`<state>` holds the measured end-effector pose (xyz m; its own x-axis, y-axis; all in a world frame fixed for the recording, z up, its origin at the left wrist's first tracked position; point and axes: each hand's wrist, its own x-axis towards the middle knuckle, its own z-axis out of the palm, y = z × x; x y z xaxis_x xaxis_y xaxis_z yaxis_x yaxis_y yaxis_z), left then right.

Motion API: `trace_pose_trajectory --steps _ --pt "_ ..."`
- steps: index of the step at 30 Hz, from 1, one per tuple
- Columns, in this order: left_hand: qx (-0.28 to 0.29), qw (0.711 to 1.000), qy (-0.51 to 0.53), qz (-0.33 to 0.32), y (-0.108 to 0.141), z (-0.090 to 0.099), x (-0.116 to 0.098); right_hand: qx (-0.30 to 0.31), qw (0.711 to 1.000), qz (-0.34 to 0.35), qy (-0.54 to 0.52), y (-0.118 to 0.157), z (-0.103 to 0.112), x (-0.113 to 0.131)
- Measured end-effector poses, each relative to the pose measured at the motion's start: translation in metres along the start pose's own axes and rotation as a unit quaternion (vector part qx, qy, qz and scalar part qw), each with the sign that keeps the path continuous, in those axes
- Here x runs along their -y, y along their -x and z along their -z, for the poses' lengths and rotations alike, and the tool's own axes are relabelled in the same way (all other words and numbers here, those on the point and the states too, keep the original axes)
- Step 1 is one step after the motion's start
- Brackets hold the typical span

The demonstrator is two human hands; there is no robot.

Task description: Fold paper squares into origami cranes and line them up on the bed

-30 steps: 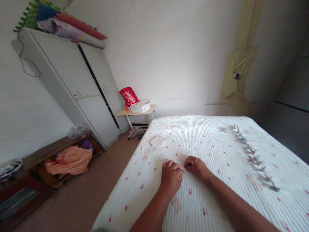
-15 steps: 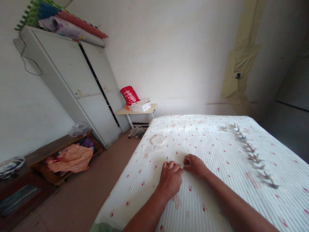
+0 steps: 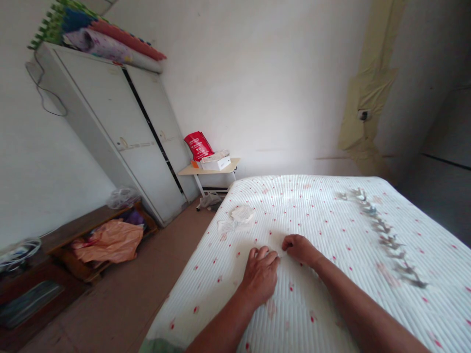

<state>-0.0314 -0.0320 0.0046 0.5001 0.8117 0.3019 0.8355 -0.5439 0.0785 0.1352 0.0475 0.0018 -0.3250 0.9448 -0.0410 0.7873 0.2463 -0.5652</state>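
Hands (image 3: pixel 260 275) (image 3: pixel 300 249), two, over one bed (image 3: pixel 294 314)

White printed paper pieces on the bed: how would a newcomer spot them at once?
Find the big white ribbed bedcover dotted in red. Beyond the person's left hand, near the bedcover's left edge, lie the white paper pieces, showing lines of print. Flatness sets them apart from the row of small, greyish, raised shapes at right.

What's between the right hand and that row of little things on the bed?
The head view shows the white, red-spotted cover stretching between the right hand and the row of little things.
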Motion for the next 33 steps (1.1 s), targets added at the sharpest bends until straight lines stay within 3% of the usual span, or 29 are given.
trace_pose_trajectory --steps 8,33 --pt "-0.001 1.0 -0.009 0.0 0.0 -0.003 0.0 -0.038 0.997 -0.051 0.049 -0.002 -0.008 0.009" --pt "-0.005 1.0 0.012 0.023 0.003 -0.006 -0.003 -0.049 0.998 -0.012 0.027 0.006 -0.006 0.0"
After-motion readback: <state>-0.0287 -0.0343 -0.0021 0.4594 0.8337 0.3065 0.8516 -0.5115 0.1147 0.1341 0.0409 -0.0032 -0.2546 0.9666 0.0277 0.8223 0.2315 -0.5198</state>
